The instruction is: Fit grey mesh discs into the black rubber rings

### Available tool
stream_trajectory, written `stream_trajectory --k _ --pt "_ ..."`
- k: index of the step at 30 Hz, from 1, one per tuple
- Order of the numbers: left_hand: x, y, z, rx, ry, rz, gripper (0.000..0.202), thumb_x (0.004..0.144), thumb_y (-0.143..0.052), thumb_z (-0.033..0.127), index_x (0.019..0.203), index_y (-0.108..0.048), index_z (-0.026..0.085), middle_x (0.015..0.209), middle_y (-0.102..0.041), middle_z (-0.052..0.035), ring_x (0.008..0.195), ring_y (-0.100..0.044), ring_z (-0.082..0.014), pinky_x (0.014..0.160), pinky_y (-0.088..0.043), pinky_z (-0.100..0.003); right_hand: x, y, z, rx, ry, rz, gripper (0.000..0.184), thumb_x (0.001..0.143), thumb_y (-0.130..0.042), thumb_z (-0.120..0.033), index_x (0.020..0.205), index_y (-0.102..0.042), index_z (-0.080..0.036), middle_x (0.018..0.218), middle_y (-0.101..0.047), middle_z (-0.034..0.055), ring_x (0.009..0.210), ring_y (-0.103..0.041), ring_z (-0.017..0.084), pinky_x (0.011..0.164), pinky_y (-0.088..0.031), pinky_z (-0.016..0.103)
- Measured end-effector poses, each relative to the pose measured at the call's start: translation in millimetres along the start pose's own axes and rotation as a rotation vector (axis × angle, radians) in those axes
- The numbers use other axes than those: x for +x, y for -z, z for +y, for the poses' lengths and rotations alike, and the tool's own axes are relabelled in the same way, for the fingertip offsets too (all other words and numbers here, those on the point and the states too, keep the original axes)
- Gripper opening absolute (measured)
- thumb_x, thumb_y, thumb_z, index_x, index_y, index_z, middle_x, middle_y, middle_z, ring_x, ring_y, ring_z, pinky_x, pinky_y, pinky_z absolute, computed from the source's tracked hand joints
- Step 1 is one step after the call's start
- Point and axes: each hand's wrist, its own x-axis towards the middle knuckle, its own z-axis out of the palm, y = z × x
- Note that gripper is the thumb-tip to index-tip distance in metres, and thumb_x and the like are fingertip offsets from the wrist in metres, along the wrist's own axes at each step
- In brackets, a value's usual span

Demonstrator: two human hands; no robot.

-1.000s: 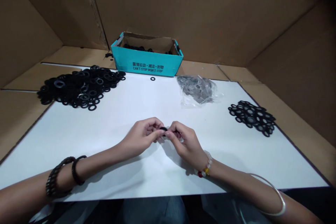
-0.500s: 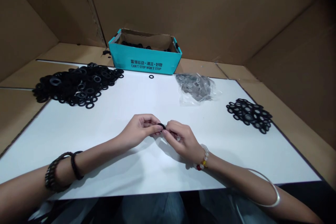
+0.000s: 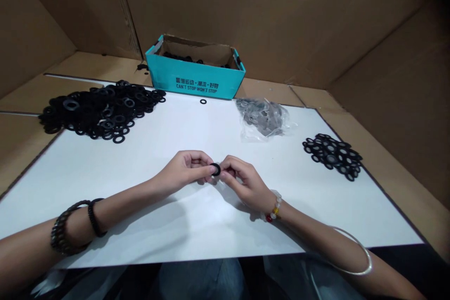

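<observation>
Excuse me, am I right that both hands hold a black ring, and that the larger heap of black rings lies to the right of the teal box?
Not quite: the larger heap of black rings lies left of the teal box in the head view. The rest stands: the left hand and right hand hold the black ring.

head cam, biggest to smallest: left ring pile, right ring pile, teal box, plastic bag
1. Left pile of black rings
2. Teal box
3. Plastic bag and right pile of black rings: these look alike, so unranked
</observation>
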Motion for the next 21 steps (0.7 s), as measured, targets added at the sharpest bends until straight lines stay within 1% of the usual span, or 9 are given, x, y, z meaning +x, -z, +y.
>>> stream_trajectory --k 2,4,6,9,12,16,19,21 --pt "0 -0.5 -1 0.020 0.017 0.007 0.015 0.069 -0.069 0.026 0.073 -0.062 0.013 0.062 -0.062 0.0001 0.057 -0.055 -0.0089 0.059 -0.042 -0.021 0 2 0 -0.066 0.022 0.056 0.007 0.087 -0.049 -0.022 0.089 -0.054 -0.017 0.075 -0.051 0.0011 0.065 -0.046 0.011 0.060 -0.040 0.025" --pt "0 -1.7 -1 0.052 0.017 0.007 0.014 0.070 -0.067 0.026 0.073 -0.062 0.013 0.064 -0.061 -0.0005 0.059 -0.056 -0.0098 0.060 -0.043 -0.022 0 4 -1 -0.144 0.104 0.101 0.016 0.085 -0.052 -0.021 0.100 -0.053 -0.017 0.081 -0.052 0.0031 0.074 -0.049 0.013 0.066 -0.044 0.027" --pt "-1 -3.6 -1 0.091 -0.026 0.005 0.013 0.069 -0.066 0.025 0.069 -0.062 0.013 0.072 -0.059 -0.0021 0.065 -0.057 -0.0111 0.064 -0.044 -0.024 1 6 -3 -0.243 0.214 0.115 0.026 0.084 -0.053 -0.019 0.109 -0.051 -0.018 0.090 -0.053 0.0057 0.084 -0.050 0.016 0.073 -0.045 0.031" --pt "0 -6.5 1 0.142 -0.091 0.027 0.011 0.067 -0.066 0.022 0.066 -0.063 0.012 0.087 -0.055 -0.0042 0.075 -0.057 -0.0125 0.070 -0.045 -0.025 2 7 -4 -0.390 0.339 0.114 0.033 0.082 -0.054 -0.015 0.114 -0.051 -0.022 0.102 -0.051 0.0075 0.092 -0.048 0.018 0.076 -0.045 0.034" --pt "1 -7.1 0 0.162 -0.091 0.036 0.009 0.066 -0.065 0.021 0.067 -0.064 0.012 0.091 -0.052 -0.0043 0.076 -0.056 -0.0123 0.070 -0.045 -0.025 3 6 -3 -0.459 0.384 0.156 0.028 0.080 -0.056 -0.017 0.108 -0.053 -0.022 0.103 -0.049 0.0071 0.092 -0.048 0.018 0.076 -0.045 0.034" --pt "2 -6.8 -5 0.147 -0.090 0.018 0.011 0.067 -0.066 0.023 0.065 -0.062 0.013 0.092 -0.053 -0.0046 0.076 -0.055 -0.0127 0.069 -0.046 -0.025 2 0 -3 -0.485 0.363 0.244 0.019 0.077 -0.061 -0.025 0.092 -0.052 -0.019 0.095 -0.050 0.0072 0.084 -0.048 0.018 0.071 -0.045 0.034" --pt "-1 -9.0 -8 0.147 -0.097 0.007 0.013 0.070 -0.065 0.027 0.068 -0.062 0.014 0.095 -0.055 -0.0058 0.077 -0.056 -0.0139 0.069 -0.046 -0.026 3 -6 -5 -0.506 0.313 0.252 0.017 0.075 -0.061 -0.025 0.087 -0.050 -0.018 0.091 -0.051 0.0074 0.083 -0.048 0.019 0.070 -0.043 0.034" --pt "-3 -9.3 -8 0.174 -0.121 0.015 0.015 0.072 -0.065 0.029 0.076 -0.062 0.015 0.095 -0.057 -0.0062 0.080 -0.056 -0.0152 0.069 -0.045 -0.026 6 -4 -7 -0.537 0.307 0.240 0.017 0.075 -0.060 -0.026 0.086 -0.051 -0.018 0.091 -0.052 0.0079 0.084 -0.049 0.019 0.072 -0.042 0.034"
